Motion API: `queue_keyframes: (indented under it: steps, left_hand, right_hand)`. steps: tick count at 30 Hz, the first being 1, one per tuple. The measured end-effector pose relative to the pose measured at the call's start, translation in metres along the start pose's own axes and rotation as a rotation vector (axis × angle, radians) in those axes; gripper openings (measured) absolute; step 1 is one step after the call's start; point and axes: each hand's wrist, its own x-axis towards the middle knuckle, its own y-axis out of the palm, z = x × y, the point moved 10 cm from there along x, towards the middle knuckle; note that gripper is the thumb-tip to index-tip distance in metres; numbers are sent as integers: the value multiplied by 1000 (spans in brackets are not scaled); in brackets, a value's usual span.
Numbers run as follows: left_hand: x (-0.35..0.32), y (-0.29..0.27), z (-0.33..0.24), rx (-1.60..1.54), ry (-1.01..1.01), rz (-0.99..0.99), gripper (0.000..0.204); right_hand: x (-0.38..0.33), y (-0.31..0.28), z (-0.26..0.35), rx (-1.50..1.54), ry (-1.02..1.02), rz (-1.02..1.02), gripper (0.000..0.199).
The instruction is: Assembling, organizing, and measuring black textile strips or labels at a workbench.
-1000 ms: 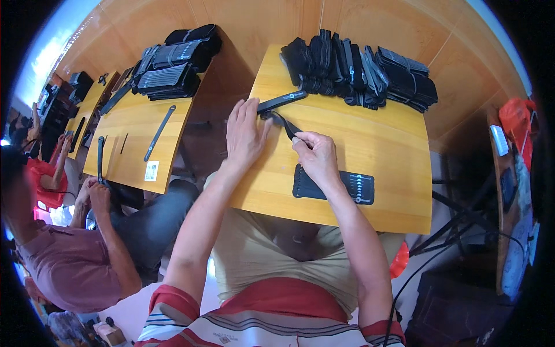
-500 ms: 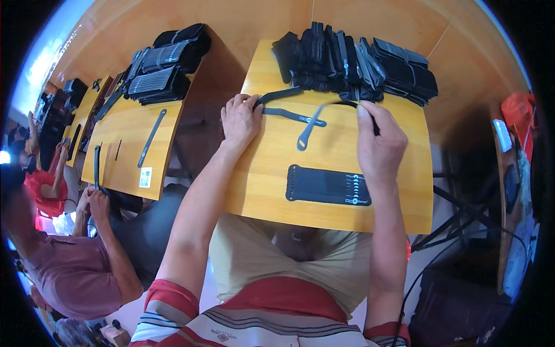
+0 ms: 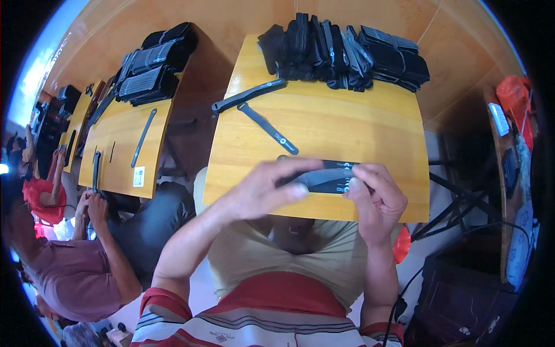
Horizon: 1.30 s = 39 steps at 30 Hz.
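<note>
My right hand [image 3: 378, 196] pinches the right end of a grey strap [image 3: 326, 176] between thumb and fingers, over the front part of the table. Around the strap's left end is my left hand [image 3: 269, 188], blurred, thumb and fingers apart with a gap between them. Beneath both lies a flat black rectangular piece with white marks [image 3: 329, 188], partly covered by the strap and hands. Farther back on the table, a dark strap with a round white mark [image 3: 269, 128] lies slantwise. Behind it, a thicker dark strap [image 3: 248, 96] reaches past the table's left edge.
Piles of black and grey straps [image 3: 324, 52] and banded stacks [image 3: 396, 58] fill the back of the wooden table [image 3: 381, 127]. To the left, a person [image 3: 81, 272] sits at a second table [image 3: 124, 156] with more stacks. A shelf with a red bag [image 3: 514, 101] stands right.
Both hands have come nearer to me, bringing the grey strap over the black piece. My left hand has left the two back straps, and one of them now lies turned at a slant.
</note>
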Motion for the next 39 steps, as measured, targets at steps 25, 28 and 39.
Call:
queue_keyframes:
  steps: [25,28,39]
  left_hand:
    - [-111,-1,75,-293,-409,-521,11]
    - [-112,-2,80,-283,-414,-544,11]
    - [-103,1,100,-290,-547,-540,9]
  right_hand:
    - [-74,-29,-60,-136,339,235,19]
    - [-84,-35,-81,-2,482,169,20]
    - [-80,-57,-117,-48,586,50,24]
